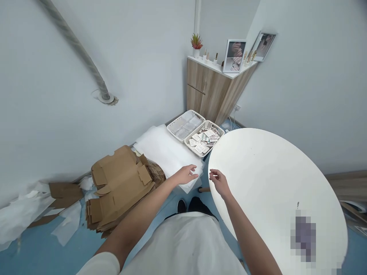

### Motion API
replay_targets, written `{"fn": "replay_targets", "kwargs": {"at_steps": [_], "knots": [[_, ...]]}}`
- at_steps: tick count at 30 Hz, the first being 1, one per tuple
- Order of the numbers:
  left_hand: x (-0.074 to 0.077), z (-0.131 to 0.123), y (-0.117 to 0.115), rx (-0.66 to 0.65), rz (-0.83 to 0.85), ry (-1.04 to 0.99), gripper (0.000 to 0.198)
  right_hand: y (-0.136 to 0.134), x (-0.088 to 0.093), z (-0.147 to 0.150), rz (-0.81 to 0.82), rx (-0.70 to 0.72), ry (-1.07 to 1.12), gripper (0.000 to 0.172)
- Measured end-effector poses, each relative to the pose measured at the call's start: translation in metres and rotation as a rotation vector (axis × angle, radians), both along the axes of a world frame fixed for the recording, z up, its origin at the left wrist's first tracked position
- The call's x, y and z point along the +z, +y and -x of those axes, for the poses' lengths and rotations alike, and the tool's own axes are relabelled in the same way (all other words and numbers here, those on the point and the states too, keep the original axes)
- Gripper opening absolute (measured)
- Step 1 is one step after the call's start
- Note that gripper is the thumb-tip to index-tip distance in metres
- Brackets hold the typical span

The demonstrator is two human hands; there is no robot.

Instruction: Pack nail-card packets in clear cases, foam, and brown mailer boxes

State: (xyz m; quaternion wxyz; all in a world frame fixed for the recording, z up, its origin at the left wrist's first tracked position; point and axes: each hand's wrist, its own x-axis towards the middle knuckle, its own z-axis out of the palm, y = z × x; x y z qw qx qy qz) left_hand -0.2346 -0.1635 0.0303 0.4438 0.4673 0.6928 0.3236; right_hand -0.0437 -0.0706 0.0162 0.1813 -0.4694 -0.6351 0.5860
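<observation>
My left hand (185, 175) hovers over the near corner of a stack of white sheets (163, 147), thumb and fingers apart, holding nothing. Over the left edge of a round white table (263, 172) is my right hand (220, 181), its fingers loosely bent with nothing visible in them. Beyond both hands stand two white baskets side by side. One basket (175, 134) contains clear plastic packs (185, 125); the other basket (206, 153) holds many small printed packets (202, 140).
A pile of flattened brown cardboard boxes (123, 183) lies at left, near scraps of white wrapping (67, 223) on the blue floor. A wooden cabinet (210, 86) with a plant (196, 44) and picture frames stands in the corner. A blurred purple patch (304, 235) covers something on the table.
</observation>
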Motion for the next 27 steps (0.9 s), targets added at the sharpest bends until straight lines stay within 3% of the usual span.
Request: {"fn": "replay_targets", "kwargs": {"at_steps": [4,7,10,16,22,27], "knots": [[-0.004,0.012,0.033,-0.048,-0.013,-0.043,0.052,0.02,0.0,0.018,-0.043,0.033,-0.049,0.036],[-0.011,0.023,0.059,0.028,-0.021,-0.069,0.048,0.045,-0.004,0.03,-0.065,0.043,-0.072,0.034],[-0.021,0.035,0.085,0.123,0.024,-0.114,0.047,0.076,-0.015,0.041,-0.108,0.02,-0.115,0.034],[-0.042,0.053,0.147,0.127,0.138,-0.096,0.044,0.146,-0.046,0.065,-0.258,0.04,-0.236,0.035],[-0.075,0.045,0.209,0.101,0.168,-0.065,0.052,0.201,-0.063,0.092,-0.515,0.063,-0.416,0.033],[-0.096,0.031,0.235,0.145,0.136,-0.062,0.058,0.218,-0.068,0.114,-0.643,0.087,-0.657,0.028]]}}
